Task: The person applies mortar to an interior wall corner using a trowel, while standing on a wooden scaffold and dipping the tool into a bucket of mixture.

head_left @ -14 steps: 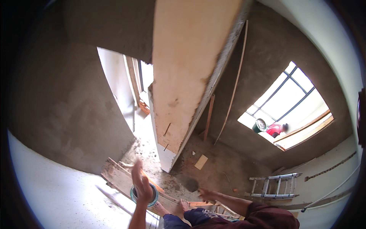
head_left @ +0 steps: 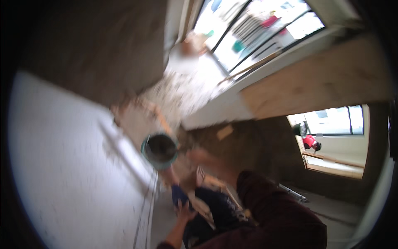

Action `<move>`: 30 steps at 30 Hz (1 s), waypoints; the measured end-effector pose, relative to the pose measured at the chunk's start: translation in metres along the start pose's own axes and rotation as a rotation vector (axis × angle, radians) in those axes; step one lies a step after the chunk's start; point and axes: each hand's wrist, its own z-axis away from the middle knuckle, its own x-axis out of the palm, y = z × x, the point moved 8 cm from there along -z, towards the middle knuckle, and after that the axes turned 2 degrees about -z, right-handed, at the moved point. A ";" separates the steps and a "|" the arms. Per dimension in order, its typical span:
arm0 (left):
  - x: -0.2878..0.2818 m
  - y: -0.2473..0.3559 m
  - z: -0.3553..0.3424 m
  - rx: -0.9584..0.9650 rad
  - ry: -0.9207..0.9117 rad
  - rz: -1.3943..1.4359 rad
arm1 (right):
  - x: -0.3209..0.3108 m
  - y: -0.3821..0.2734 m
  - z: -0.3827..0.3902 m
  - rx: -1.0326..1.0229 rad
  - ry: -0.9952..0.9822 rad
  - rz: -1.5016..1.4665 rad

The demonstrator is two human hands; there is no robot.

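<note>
A teal-rimmed bucket (head_left: 144, 150) with grey, mortar-like stuff inside stands by my bare feet (head_left: 200, 176) on a plank platform. My right hand (head_left: 200, 157) reaches toward the bucket's right side and is smeared by motion. Its fingers do not show clearly, nor whether a tool is in them. Lower down, my left hand (head_left: 185, 211) lies against my left leg, near the knee, with its fingers spread and nothing in it.
A pale wall (head_left: 74, 157) runs close along my left. A large board-faced beam or wall end (head_left: 315, 79) juts in from the right. Beyond a window opening is a person in red (head_left: 309, 142) near a dark bucket (head_left: 299, 130). A ladder (head_left: 293, 193) lies below at right.
The view has swung and tipped. My left hand has left the space above the bucket and come down to my leg. My right arm has stretched forward toward the bucket.
</note>
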 end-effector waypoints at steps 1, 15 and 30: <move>-0.023 0.011 -0.002 0.017 0.107 0.028 | -0.012 0.002 -0.013 0.027 -0.020 0.014; -0.006 -0.025 -0.015 -0.043 0.260 0.289 | 0.068 -0.003 -0.243 0.153 0.203 0.077; -0.036 -0.047 -0.021 -0.034 0.290 0.395 | 0.129 -0.032 -0.266 0.113 -0.071 -0.828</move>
